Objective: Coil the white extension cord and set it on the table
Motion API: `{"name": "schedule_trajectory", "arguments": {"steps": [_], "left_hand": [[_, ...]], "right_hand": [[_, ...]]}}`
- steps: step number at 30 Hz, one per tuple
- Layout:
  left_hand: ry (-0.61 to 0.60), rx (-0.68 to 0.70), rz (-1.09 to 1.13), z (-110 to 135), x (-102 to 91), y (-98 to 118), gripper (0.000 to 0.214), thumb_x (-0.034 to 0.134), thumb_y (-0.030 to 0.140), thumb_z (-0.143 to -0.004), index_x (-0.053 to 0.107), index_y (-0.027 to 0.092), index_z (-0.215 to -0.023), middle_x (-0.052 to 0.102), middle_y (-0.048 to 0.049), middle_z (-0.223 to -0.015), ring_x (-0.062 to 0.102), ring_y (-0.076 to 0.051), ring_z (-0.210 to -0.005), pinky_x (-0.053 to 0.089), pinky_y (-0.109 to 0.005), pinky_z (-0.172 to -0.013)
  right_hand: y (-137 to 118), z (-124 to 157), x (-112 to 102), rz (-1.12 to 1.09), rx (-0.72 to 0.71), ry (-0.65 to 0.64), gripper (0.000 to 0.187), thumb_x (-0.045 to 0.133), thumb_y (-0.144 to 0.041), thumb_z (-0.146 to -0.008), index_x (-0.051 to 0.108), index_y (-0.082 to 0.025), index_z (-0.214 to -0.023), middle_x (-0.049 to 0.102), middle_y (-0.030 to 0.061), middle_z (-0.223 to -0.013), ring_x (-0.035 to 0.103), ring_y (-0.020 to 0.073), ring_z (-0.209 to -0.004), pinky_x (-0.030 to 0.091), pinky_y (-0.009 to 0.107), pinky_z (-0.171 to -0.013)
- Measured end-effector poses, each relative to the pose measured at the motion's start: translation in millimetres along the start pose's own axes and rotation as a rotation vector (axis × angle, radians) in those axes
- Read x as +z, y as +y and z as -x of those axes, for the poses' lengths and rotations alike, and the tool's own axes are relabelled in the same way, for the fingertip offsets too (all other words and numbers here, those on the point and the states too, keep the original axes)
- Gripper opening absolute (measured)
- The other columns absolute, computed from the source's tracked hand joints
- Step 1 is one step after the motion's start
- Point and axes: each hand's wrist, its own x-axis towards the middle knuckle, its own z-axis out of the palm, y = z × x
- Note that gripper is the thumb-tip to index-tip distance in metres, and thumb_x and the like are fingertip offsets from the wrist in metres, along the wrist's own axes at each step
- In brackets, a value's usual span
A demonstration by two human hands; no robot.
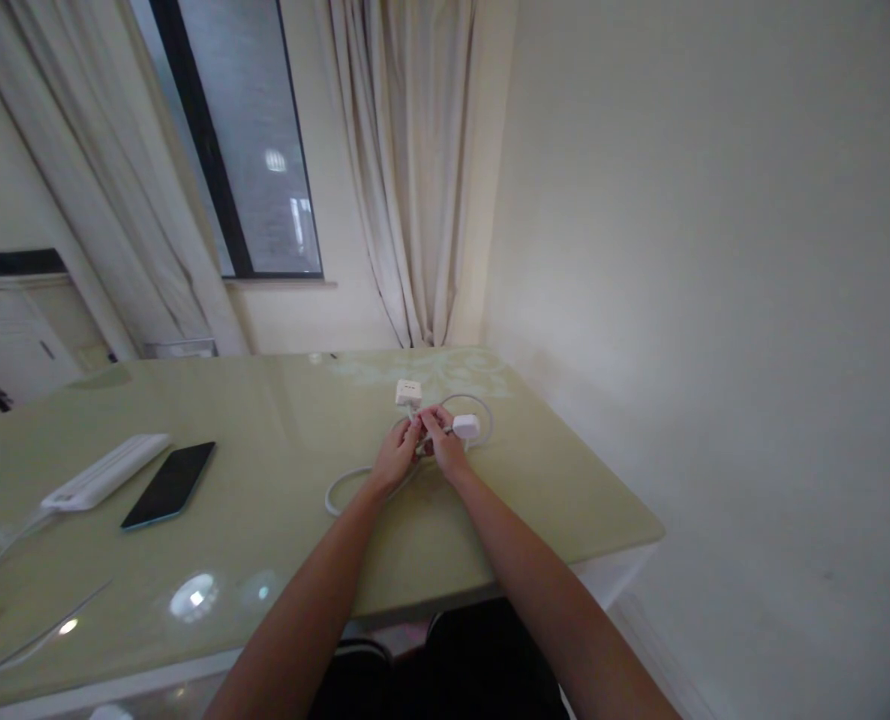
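My left hand point(398, 452) and my right hand point(443, 440) meet over the table, fingers closed on a white cable point(346, 476). One loop of the cable lies to the left of my hands, and another curves behind them to the right. Just beyond my fingertips is a white block with slots point(408, 392), joined to a cord. A white charger plug point(466, 427) sits against the right side of my right hand. The stretch of cable between my fingers is partly hidden.
A pale green glossy table point(280, 560) spreads before me. On its left lie a dark phone point(170, 486) and a white power strip point(106, 473). A thin cord point(36, 640) runs near the front left. The wall point(715, 300) borders the right side; curtains point(407, 170) hang behind.
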Motion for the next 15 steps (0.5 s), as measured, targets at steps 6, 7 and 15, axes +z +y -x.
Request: {"name": "schedule_trajectory", "arguments": {"steps": [6, 7, 15], "left_hand": [[-0.035, 0.064, 0.164, 1.3, 0.3, 7.6, 0.055, 0.069, 0.059, -0.086, 0.073, 0.015, -0.120, 0.072, -0.0098, -0.095, 0.056, -0.011, -0.059, 0.044, -0.023, -0.050], [0.000, 0.107, 0.154, 1.9, 1.3, 8.0, 0.050, 0.068, 0.057, -0.088, 0.074, 0.015, -0.116, 0.072, -0.0107, -0.100, 0.056, -0.011, -0.060, 0.045, -0.023, -0.051], [0.029, 0.378, -0.136, 11.6, 5.3, 13.5, 0.028, 0.075, 0.045, -0.086, 0.075, 0.021, -0.099, 0.071, -0.0081, -0.104, 0.062, -0.013, -0.069, 0.050, -0.026, -0.061]], "right_hand": [[-5.9, -5.3, -5.6, 0.145, 0.045, 0.010, 0.061, 0.055, -0.079, -0.081, 0.060, -0.020, -0.067, 0.056, -0.0018, -0.056, 0.050, 0.0104, -0.048, 0.041, 0.022, -0.048], [-7.0, -5.5, -5.3, 0.182, 0.056, 0.053, 0.064, 0.051, -0.082, -0.081, 0.061, -0.020, -0.065, 0.057, -0.0010, -0.055, 0.051, 0.0113, -0.048, 0.043, 0.023, -0.050], [-9.3, -5.1, -16.2, 0.440, 0.228, 0.126, 0.085, 0.017, -0.084, -0.092, 0.064, -0.022, -0.059, 0.067, 0.0075, -0.059, 0.067, 0.0202, -0.065, 0.051, 0.030, -0.071]]}}
